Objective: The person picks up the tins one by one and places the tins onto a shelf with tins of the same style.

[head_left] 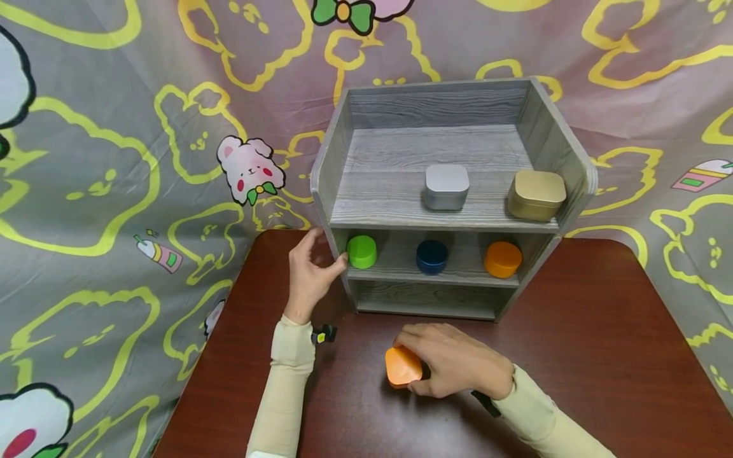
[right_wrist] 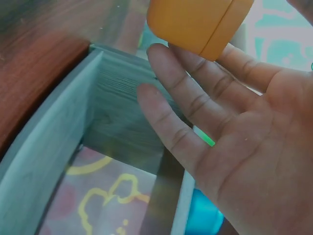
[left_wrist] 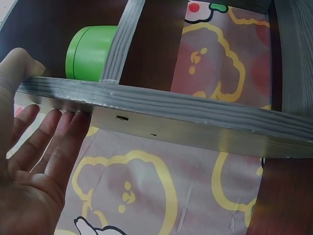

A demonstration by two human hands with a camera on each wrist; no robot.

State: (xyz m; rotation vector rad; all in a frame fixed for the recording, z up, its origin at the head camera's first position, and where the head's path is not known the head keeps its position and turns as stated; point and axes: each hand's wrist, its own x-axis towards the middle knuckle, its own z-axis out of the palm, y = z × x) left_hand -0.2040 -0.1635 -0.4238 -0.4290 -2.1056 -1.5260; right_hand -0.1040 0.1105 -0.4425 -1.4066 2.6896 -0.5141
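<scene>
My right hand (head_left: 455, 359) holds a small orange square tin (head_left: 403, 366) between thumb and fingers, over the table in front of the grey wooden shelf (head_left: 432, 146). In the right wrist view the orange tin (right_wrist: 198, 24) sits against the fingers, and the thumb is mostly out of sight. At the shelf's left side my left hand (head_left: 309, 273) grips the side panel (left_wrist: 195, 105), thumb on the inner side and fingers along the outer face. Close to that thumb, on the middle level, stands a round green tin (head_left: 362, 252).
A round dark blue tin (head_left: 432, 256) and a round orange tin (head_left: 502, 259) share the middle level with the green one. On the top level stand a silver square tin (head_left: 446, 187) and a gold one (head_left: 536, 194). Patterned cloth (head_left: 189, 191) hangs behind the brown table (head_left: 607, 331).
</scene>
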